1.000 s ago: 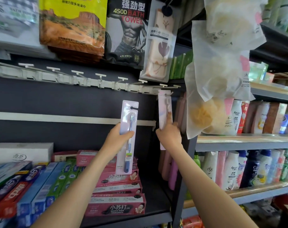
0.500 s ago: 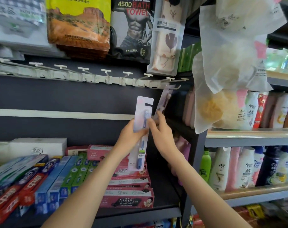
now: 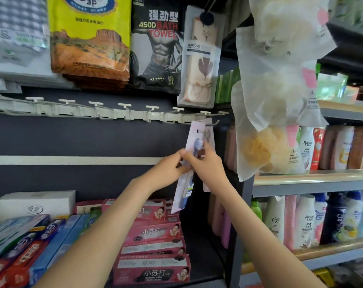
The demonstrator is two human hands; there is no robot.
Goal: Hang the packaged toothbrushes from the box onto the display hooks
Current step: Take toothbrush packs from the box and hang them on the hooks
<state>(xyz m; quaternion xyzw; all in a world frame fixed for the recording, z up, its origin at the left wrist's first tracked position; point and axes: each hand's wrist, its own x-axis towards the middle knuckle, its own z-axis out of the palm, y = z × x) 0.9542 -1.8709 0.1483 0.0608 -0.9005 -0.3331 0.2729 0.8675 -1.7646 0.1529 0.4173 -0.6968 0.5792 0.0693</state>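
A packaged blue toothbrush (image 3: 194,140) is held up just below the rightmost display hook (image 3: 212,123). My left hand (image 3: 168,169) grips its middle from the left. My right hand (image 3: 205,161) pinches the same pack from the right, with a finger over the brush head. Behind it, a pink toothbrush pack (image 3: 207,132) hangs on that hook, mostly hidden. A row of bare white-tipped hooks (image 3: 124,110) runs leftward along the dark back panel. The box is not in view.
Towel packs (image 3: 155,44) hang above the hooks. Bagged bath sponges (image 3: 276,96) hang close on the right. Pink toothpaste boxes (image 3: 155,246) and blue ones (image 3: 58,242) are stacked on the shelf below. Bottles (image 3: 305,219) fill the right-hand shelves.
My left hand carried the blue pack up and to the right, to the hook with the pink pack. My right hand let go of the pink pack and now pinches the blue one.
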